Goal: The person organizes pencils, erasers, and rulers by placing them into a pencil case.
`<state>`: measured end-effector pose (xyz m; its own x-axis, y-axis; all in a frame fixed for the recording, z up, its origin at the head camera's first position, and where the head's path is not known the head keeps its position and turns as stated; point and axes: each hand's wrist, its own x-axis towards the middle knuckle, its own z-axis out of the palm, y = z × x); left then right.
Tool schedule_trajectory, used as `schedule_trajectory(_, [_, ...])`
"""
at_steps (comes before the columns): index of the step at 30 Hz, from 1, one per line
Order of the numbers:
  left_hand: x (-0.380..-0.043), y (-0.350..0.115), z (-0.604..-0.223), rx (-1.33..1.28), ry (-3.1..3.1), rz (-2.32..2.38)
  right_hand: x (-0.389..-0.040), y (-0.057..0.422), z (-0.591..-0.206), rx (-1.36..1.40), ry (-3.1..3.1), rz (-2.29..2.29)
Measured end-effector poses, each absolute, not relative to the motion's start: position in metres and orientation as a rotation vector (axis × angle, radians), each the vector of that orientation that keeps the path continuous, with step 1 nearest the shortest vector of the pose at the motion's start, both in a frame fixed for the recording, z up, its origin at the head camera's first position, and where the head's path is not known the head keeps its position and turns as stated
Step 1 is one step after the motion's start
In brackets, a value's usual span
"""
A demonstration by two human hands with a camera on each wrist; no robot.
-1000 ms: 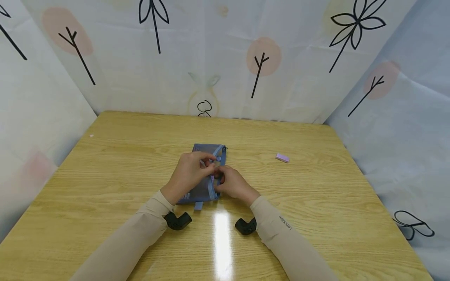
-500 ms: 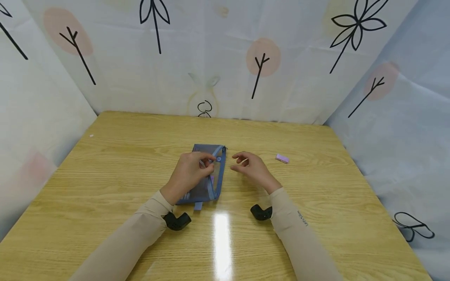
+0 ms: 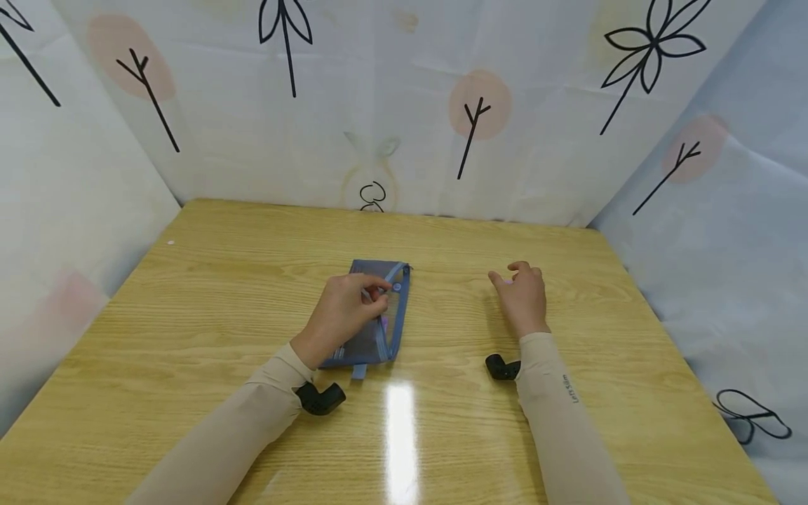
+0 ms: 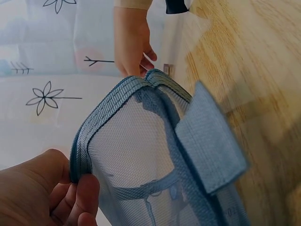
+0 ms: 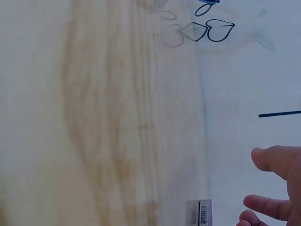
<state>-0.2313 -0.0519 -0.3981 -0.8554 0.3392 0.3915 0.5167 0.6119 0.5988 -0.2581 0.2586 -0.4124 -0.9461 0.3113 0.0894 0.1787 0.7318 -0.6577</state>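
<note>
A blue mesh zip pouch (image 3: 367, 345) lies on the table with its mouth gaping to the right. My left hand (image 3: 339, 312) pinches the zip edge of that mouth between thumb and fingers, as the left wrist view shows closely. Through the opening, a bit of something purple (image 3: 384, 322) is visible. Over at the right, my right hand (image 3: 522, 300) hovers around a small light-purple block (image 3: 508, 282), thumb and fingers spread apart. The right wrist view shows the block's barcode face (image 5: 203, 213) apart from the fingertips; in the head view the hand mostly hides it.
The wooden table (image 3: 252, 280) meets patterned cloth walls (image 3: 404, 105) at the back and sides. A tiny white scrap (image 3: 170, 243) lies near the far left edge. Black curved devices (image 3: 320, 398) stick out from both wrists.
My right hand has left the pouch mouth and travelled right to the purple block, its fingers parting. The left hand keeps its pinch on the pouch, which stays in place.
</note>
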Motion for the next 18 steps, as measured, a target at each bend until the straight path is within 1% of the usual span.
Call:
schedule_trajectory(8, [-0.231,-0.051,-0.399,-0.696,-2.596,-1.073,-0.262,0.269,-0.416,-0.494,-2.789,0.833])
schedule_trajectory(18, [-0.232,-0.052,-0.399,-0.690,-2.594,-1.049,-0.265,0.277,-0.421,-0.576,-2.833,0.884])
